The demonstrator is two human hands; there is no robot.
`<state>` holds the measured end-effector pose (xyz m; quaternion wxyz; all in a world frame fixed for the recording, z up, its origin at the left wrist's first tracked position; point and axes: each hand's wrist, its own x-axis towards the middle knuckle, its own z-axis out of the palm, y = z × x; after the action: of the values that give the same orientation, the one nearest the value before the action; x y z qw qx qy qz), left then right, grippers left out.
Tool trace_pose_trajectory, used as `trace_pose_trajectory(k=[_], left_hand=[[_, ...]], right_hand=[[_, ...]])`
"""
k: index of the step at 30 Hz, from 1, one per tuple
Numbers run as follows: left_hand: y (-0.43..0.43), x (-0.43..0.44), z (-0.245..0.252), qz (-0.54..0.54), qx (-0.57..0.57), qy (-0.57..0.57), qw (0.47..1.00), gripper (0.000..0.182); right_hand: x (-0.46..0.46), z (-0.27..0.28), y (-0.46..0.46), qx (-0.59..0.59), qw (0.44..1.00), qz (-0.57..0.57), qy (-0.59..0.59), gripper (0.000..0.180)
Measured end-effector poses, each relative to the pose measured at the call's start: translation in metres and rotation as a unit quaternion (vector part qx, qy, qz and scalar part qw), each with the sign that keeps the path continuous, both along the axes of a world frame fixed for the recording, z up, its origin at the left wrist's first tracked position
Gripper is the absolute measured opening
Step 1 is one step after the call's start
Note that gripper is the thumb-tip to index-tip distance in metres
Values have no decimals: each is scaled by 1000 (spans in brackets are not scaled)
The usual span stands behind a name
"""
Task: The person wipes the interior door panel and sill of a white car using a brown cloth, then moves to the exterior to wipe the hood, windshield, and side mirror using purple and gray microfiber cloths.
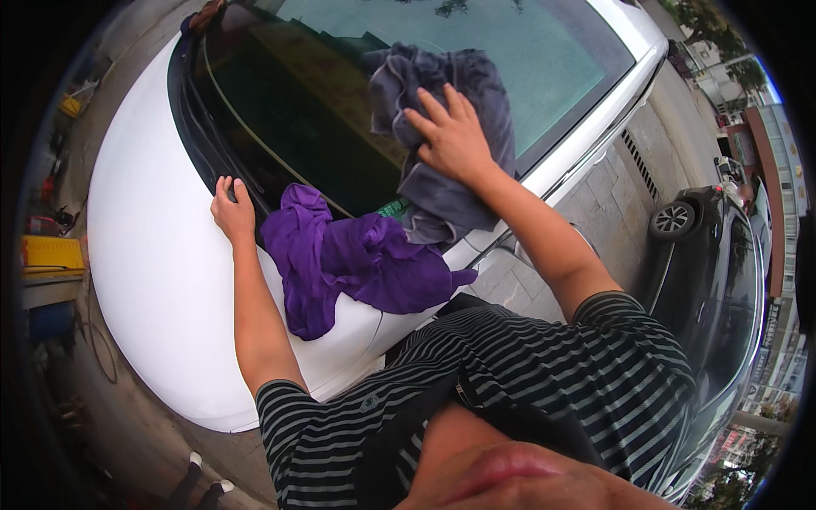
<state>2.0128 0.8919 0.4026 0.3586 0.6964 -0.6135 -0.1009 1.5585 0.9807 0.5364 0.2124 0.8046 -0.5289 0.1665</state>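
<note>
My right hand [454, 137] lies flat, fingers spread, on a bunched grey microfiber cloth [475, 83] against the windshield [548, 76] of a white car. My left hand [233, 210] rests at the rear edge of the white hood [153, 255], beside the black wiper cowl [204, 137]; its fingers are slightly bent and hold nothing. Between my arms a crumpled purple cloth [357, 261] is draped over the fender and the lower windshield corner. The grey cloth hides part of the glass, and a green sticker [392, 209] shows partly beside it.
What looks like another person's hand [205, 16] is at the cowl's far end. A person's legs [197, 481] show at lower left. A dark car [701, 274] stands on the paving at right. Yellow equipment [52, 256] and a hose [95, 347] are at left.
</note>
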Motion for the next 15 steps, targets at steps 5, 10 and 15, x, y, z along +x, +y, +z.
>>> trace_pose_trajectory(k=[5,10,15], left_hand=[[138,-39,27,-109,-11,88,990,79],[248,-92,47,-164,128,-127,970,132],[234,-121,45,-138,112,-136,975,116]], right_hand=[[145,-52,50,237,950,198,50,76],[65,-37,30,209,958,194,-25,79],[-109,67,4,64,986,-147,39,75]])
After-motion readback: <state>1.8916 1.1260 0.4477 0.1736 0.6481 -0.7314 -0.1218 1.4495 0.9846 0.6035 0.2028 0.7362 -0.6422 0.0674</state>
